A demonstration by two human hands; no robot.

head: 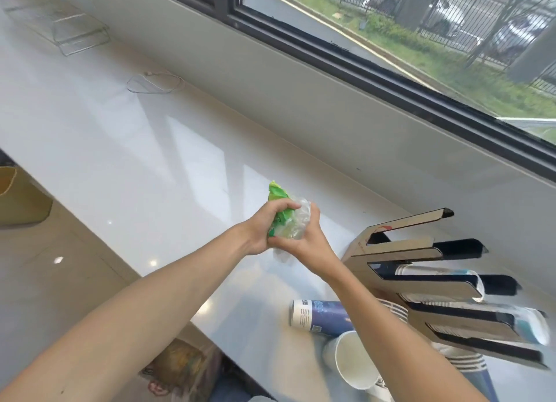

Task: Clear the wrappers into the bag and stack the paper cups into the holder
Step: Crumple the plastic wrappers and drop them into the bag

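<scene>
Two bare hands are meeting above the glossy white counter [144,149], and between them is one crumpled bundle of wrappers [285,218]: a bright green printed film and a clear, crinkly plastic one, squeezed into a single wad. The left hand [264,224] is curling its fingers tightly over the green side; the right hand [304,239] is closing around the clear side from below, so both are gripping the same wad, held clear of the countertop.

To the right, the cup holder [427,281] is lying slanted on the counter, a cardboard rack with four long dark slots and silvery flat edges; cups with ribbed white rims are showing inside it. Just in front of it, two loose paper cups are lying on their sides: a blue printed one [316,314] and, touching it, a white one [352,362] with its round mouth facing up at me. More blue cups are poking out under the holder, too blurred to count.

Below the counter edge, a soft plastic bag [180,368] is sitting with muted print on it.
</scene>
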